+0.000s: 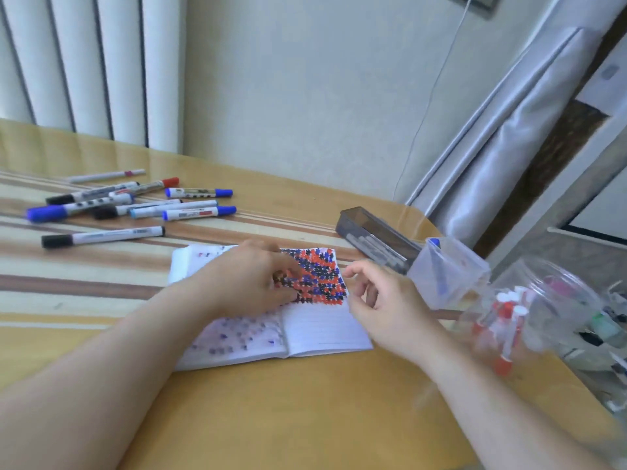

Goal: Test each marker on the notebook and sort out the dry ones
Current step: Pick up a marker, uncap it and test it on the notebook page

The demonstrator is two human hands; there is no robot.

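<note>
Wide yellow-tan wooden bench point(271, 412) with a striped beige-and-brown cloth point(84, 283) over its left part. Small open lined paper notebook point(325, 330) lies flat mid-bench, upper page packed with red, blue and black ink marks, lower left page dotted with faint purple ones. Left hand point(251, 279) rests palm-down on the notebook's upper left page, fingers curled down onto the inked area; cannot tell if this grip pinches anything, nothing visible in it. Right hand point(383, 300) hovers just right of that grip, over the notebook's right edge, fingers loosely curled and spread, holding nothing. Far left of and beyond the left grip, well apart: loose pile of white-barrelled markers point(135, 206) with blue, black and red caps lying on the cloth, one black-capped marker point(101, 236) alone nearest the notebook. Just beyond the right grip: dark smoky translucent rectangular plastic box point(373, 239), lid off, markers inside. Right of the right grip: clear plastic cup point(451, 266) with a blue marker, blurred. Further right: clear plastic jar point(549, 300) holding red-capped markers, blurred.
</note>
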